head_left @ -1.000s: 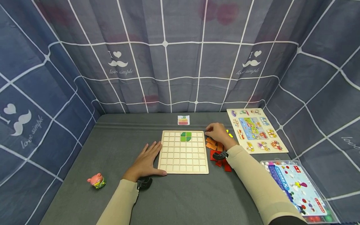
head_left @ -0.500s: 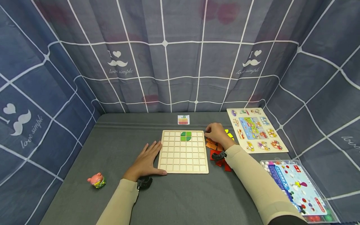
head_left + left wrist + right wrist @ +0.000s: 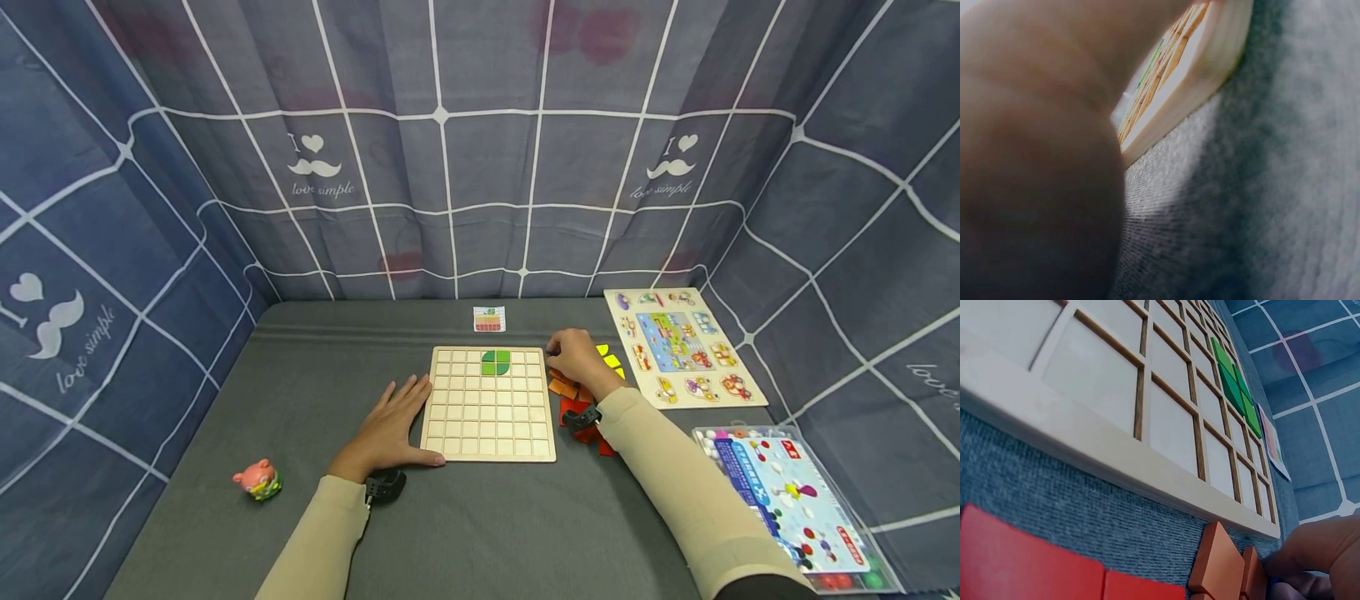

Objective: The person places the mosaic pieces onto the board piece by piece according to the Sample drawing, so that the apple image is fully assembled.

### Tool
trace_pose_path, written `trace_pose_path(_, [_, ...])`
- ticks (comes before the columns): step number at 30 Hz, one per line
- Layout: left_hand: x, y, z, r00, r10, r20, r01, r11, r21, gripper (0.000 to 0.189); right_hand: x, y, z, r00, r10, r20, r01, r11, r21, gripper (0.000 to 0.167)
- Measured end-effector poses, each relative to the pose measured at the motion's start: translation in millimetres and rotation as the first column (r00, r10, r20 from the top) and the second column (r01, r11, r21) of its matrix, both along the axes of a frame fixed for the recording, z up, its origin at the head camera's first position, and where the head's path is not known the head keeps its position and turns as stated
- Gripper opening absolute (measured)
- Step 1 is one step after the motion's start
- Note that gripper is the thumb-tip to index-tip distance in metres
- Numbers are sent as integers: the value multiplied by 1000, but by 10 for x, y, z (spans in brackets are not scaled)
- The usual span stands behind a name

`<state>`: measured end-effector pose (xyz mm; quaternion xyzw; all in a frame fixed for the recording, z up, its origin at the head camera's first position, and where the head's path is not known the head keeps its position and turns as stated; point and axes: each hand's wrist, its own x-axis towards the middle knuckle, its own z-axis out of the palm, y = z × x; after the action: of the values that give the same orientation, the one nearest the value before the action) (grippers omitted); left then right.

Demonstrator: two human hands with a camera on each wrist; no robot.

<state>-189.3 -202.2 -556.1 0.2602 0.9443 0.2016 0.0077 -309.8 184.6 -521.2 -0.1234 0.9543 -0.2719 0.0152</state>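
A wooden grid board [image 3: 487, 408] lies on the table, with a rounded green shape of several tiles [image 3: 496, 363] in its top rows. Spread along the board's left edge is my left hand [image 3: 386, 429], its thumb at the near left corner. My right hand [image 3: 577, 358] is beside the far right corner, fingers curled down at the loose pieces. Orange tiles [image 3: 1216, 565] stand right by its fingertips in the right wrist view, where a small blue sliver shows between them; I cannot tell whether they pinch it. Red tiles [image 3: 576, 408] lie under the right wrist, yellow ones [image 3: 612, 361] beyond the hand.
Behind the board lies a small pattern card [image 3: 490, 319]. A picture puzzle board [image 3: 720, 392] sits at the right, and a clear box with a molecule-model sheet [image 3: 806, 500] is nearer. A pink toy figure [image 3: 258, 480] stands at the left. Patterned curtains [image 3: 480, 167] surround the table.
My right hand has shifted very slightly left, and more of the yellow tiles shows beyond it. The left hand and the green tiles stay in place.
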Motion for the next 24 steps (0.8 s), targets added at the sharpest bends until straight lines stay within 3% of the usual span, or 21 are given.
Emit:
trace_pose_path(15, [-6, -16, -23, 1000, 5, 7, -5, 1000, 7, 141, 44, -51, -21, 994, -107, 9, 107, 992, -59, 15])
trace_pose_path(24, [-13, -19, -35, 1000, 1, -1, -1, 1000, 10, 141, 88, -109, 13, 995, -81, -65, 74, 992, -105, 14])
